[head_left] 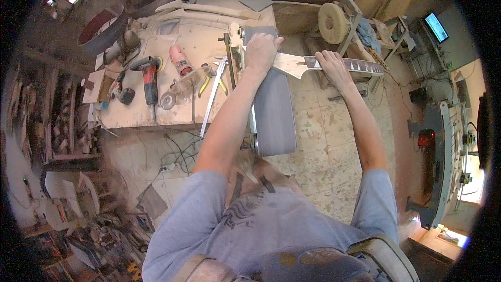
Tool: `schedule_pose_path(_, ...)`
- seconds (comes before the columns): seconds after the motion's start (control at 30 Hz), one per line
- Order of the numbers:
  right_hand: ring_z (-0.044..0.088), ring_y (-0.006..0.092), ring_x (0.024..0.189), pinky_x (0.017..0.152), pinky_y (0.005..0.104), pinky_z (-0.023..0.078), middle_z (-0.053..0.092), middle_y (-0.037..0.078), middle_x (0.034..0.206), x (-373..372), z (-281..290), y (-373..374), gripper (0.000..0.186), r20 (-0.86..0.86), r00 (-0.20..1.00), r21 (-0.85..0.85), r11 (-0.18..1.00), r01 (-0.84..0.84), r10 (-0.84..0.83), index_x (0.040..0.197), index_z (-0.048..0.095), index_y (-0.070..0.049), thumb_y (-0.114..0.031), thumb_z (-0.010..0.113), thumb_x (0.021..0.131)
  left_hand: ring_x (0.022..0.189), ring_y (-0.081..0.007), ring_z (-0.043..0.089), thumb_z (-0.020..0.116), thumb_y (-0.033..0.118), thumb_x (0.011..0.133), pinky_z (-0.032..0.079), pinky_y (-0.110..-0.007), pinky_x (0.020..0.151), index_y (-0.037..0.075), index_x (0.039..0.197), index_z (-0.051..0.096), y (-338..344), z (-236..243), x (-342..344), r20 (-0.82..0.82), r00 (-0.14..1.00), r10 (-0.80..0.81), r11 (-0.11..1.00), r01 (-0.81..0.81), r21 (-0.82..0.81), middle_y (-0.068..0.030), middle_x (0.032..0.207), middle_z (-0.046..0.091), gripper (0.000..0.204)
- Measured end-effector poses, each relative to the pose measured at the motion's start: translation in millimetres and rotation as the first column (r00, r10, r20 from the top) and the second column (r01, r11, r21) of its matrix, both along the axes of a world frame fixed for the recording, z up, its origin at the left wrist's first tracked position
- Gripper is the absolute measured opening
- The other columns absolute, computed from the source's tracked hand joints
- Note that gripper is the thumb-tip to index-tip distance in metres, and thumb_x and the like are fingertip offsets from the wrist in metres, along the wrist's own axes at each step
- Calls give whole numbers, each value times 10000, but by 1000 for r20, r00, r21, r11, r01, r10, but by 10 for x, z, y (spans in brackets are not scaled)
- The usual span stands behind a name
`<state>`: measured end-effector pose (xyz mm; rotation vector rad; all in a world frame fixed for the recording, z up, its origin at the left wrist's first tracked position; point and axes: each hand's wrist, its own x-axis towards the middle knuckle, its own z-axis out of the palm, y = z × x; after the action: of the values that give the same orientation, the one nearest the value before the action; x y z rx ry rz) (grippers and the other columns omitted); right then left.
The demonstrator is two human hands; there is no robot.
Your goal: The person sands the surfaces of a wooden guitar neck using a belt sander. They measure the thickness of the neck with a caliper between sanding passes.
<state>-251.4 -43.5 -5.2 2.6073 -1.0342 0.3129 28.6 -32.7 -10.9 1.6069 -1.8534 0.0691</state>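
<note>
A guitar neck (289, 65) lies crosswise over a belt sander, with its pale pointed headstock at the left and its dark fretboard with light triangular inlays at the right. My left hand (261, 52) is closed on the headstock end, above the grey sanding belt (275, 109). My right hand (334, 68) wraps round the neck close to the headstock, and the fretboard sticks out beyond it. Whether the headstock touches the belt is hidden under my left hand.
On the wooden bench (130, 115) at the left lie a red-and-black angle grinder (150, 83), a red power tool (180, 61), yellow-handled pliers (205, 84) and a metal caliper (213, 96). Cables (180, 151) trail below. A round buffing wheel (334, 23) stands at the far right.
</note>
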Motion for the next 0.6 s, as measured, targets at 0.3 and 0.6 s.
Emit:
schedule_pose_path(0.3,597,255,1029,923,409,467,568,70,996,292,-51,-124,210,57,996,-43,997,-64,67,1106,527,-113,-97,558,899,885,-392,649,598,394,989,516,-482,830,1,829,709,72,7,259,-9,996,85,996,-85,29,-195,868,687,440)
schedule_pose_path(0.6,604,239,1044,961,433,440,580,58,1006,448,-100,-87,229,59,997,-77,996,-42,46,1128,534,-129,-107,565,902,904,-404,648,590,414,995,503,-496,842,-15,799,689,143,57,419,-23,993,112,993,-111,40,-214,887,689,482)
